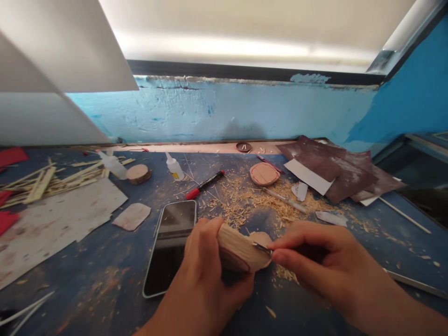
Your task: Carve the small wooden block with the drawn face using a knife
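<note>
A pale block of wood (241, 249) with a red line drawn on its face is tilted above the blue table. My left hand (210, 275) grips it from the left, fingers on top and thumb below. Between thumb and index finger, my right hand (315, 266) pinches a small metal blade (262, 248), whose tip touches the wood's upper right edge. Most of the tool's handle is hidden by the fingers. Wood shavings (252, 200) lie scattered behind the block.
A phone (171, 247) lies just left of my left hand. Behind are a red marker (205, 185), a glue bottle (174, 168) and a round wood piece (264, 173). Sandpaper sheets (336, 168) are at back right, thin wooden sticks (42, 184) at left.
</note>
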`<act>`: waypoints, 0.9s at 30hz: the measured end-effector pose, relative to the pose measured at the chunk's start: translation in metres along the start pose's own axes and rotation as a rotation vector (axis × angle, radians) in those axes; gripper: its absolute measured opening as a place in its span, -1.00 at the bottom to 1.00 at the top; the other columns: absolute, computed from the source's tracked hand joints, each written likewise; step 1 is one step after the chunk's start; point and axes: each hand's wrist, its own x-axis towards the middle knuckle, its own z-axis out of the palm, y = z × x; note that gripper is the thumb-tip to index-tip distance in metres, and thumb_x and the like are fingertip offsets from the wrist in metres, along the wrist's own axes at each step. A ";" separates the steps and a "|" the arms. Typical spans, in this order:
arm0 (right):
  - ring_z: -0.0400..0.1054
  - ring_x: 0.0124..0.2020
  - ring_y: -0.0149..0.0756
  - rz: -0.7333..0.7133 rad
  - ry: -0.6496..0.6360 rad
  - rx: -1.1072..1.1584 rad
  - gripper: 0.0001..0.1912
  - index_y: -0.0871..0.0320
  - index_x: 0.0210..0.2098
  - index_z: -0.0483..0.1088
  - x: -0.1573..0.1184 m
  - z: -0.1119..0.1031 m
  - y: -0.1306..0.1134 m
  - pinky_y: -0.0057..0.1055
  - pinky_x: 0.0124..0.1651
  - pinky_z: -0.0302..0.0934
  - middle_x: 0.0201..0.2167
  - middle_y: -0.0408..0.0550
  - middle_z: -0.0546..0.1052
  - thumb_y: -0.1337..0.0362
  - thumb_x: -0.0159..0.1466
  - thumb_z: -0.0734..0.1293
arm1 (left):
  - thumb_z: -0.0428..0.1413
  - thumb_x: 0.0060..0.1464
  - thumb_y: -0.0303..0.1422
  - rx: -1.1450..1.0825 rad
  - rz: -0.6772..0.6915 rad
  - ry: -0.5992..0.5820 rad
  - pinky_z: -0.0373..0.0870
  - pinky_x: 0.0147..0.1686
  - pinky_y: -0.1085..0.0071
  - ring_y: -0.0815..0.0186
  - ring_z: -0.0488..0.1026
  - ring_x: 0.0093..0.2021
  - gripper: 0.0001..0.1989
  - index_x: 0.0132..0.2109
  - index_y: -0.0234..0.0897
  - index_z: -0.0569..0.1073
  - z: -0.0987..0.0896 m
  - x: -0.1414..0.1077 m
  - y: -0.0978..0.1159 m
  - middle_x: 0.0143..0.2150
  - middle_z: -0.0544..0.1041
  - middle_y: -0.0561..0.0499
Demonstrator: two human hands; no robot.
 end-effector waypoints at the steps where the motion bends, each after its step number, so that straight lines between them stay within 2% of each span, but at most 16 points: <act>1: 0.29 -0.67 -0.45 0.087 -0.037 0.068 -0.79 0.03 -0.28 0.65 0.001 0.000 -0.003 -0.54 -0.68 0.12 -0.65 -0.21 0.46 0.06 0.36 0.44 | 0.29 0.02 -0.39 0.002 0.004 0.003 0.55 0.00 -0.03 -0.03 0.48 0.07 -0.16 0.34 -0.13 0.04 0.001 -0.001 0.000 0.13 0.35 -0.22; 3: 0.30 -0.66 -0.45 0.104 -0.044 0.076 -0.79 0.01 -0.28 0.65 0.001 -0.001 -0.003 -0.55 -0.67 0.12 -0.64 -0.21 0.46 0.05 0.35 0.45 | 0.29 0.02 -0.38 0.001 0.022 0.011 0.55 0.01 -0.04 -0.05 0.47 0.09 -0.16 0.34 -0.12 0.04 0.002 -0.002 0.000 0.14 0.36 -0.22; 6: 0.45 -0.49 -0.39 -0.179 0.065 -0.155 -0.92 -0.05 -0.19 0.68 -0.003 -0.003 0.006 -0.51 -0.50 0.29 -0.45 -0.14 0.58 0.21 0.33 0.49 | 0.30 0.01 -0.38 0.003 0.036 0.021 0.54 0.02 -0.04 -0.05 0.48 0.09 -0.17 0.34 -0.14 0.06 0.002 -0.002 0.001 0.14 0.37 -0.23; 8: 0.48 -0.44 -0.38 -0.360 0.104 -0.260 -0.76 -0.06 -0.04 0.65 -0.006 -0.003 0.013 -0.50 -0.43 0.36 -0.36 -0.11 0.59 0.33 0.32 0.49 | 0.30 0.01 -0.38 0.002 0.029 0.011 0.55 0.00 -0.03 -0.05 0.49 0.08 -0.17 0.33 -0.14 0.06 0.001 -0.002 0.000 0.14 0.37 -0.23; 10: 0.49 -0.43 -0.40 -0.426 0.129 -0.267 -0.68 -0.05 0.02 0.64 -0.006 -0.003 0.016 -0.51 -0.40 0.39 -0.33 -0.11 0.60 0.39 0.31 0.49 | 0.31 0.00 -0.38 0.005 0.019 -0.006 0.57 -0.03 -0.01 -0.05 0.50 0.06 -0.15 0.34 -0.13 0.05 0.000 -0.002 -0.001 0.13 0.37 -0.22; 12: 0.48 -0.46 -0.41 -0.360 0.139 -0.189 -0.78 -0.02 -0.08 0.67 -0.003 -0.001 0.014 -0.52 -0.43 0.38 -0.39 -0.12 0.60 0.35 0.30 0.51 | 0.32 -0.01 -0.37 0.011 0.012 -0.015 0.57 -0.07 0.01 -0.03 0.51 0.03 -0.14 0.34 -0.12 0.05 -0.001 -0.002 -0.002 0.13 0.37 -0.22; 15: 0.39 -0.56 -0.44 -0.116 0.092 0.011 -0.93 0.02 -0.25 0.71 0.002 0.003 0.007 -0.53 -0.56 0.26 -0.50 -0.13 0.56 0.22 0.28 0.53 | 0.33 -0.02 -0.35 0.014 0.001 -0.022 0.57 -0.10 0.05 0.02 0.52 -0.03 -0.13 0.33 -0.11 0.04 -0.002 0.000 -0.002 0.11 0.38 -0.19; 17: 0.28 -0.65 -0.48 0.057 0.059 0.173 -0.86 0.05 -0.27 0.70 0.003 0.004 0.004 -0.54 -0.65 0.14 -0.56 -0.16 0.50 0.13 0.28 0.53 | 0.32 -0.02 -0.37 -0.001 0.015 -0.028 0.56 -0.12 0.08 0.06 0.51 -0.06 -0.17 0.30 -0.10 0.07 -0.004 0.002 0.000 0.06 0.39 -0.15; 19: 0.17 -0.71 -0.50 0.167 0.074 0.326 -0.76 0.08 -0.24 0.68 0.003 0.001 0.002 -0.56 -0.71 0.01 -0.65 -0.21 0.40 0.05 0.28 0.52 | 0.30 -0.02 -0.43 -0.020 0.074 -0.049 0.55 -0.11 0.11 0.11 0.50 -0.09 -0.25 0.24 -0.08 0.12 -0.007 0.004 0.002 0.01 0.40 -0.09; 22: 0.14 -0.72 -0.49 0.190 0.100 0.388 -0.73 0.09 -0.23 0.66 0.002 -0.010 -0.001 -0.57 -0.72 -0.06 -0.71 -0.25 0.31 0.02 0.26 0.52 | 0.30 -0.02 -0.48 -0.028 0.109 -0.078 0.54 -0.09 0.13 0.13 0.50 -0.09 -0.30 0.18 -0.08 0.15 -0.008 0.006 0.003 -0.03 0.40 -0.05; 27: 0.17 -0.67 -0.52 0.140 -0.072 0.111 -0.85 0.04 -0.27 0.67 0.004 -0.024 -0.008 -0.59 -0.65 0.04 -0.66 -0.24 0.35 0.11 0.31 0.50 | 0.33 -0.09 -0.39 -0.019 -0.023 -0.023 0.56 -0.11 0.04 0.03 0.51 -0.05 -0.14 0.29 -0.11 0.08 -0.003 0.003 -0.003 0.06 0.39 -0.15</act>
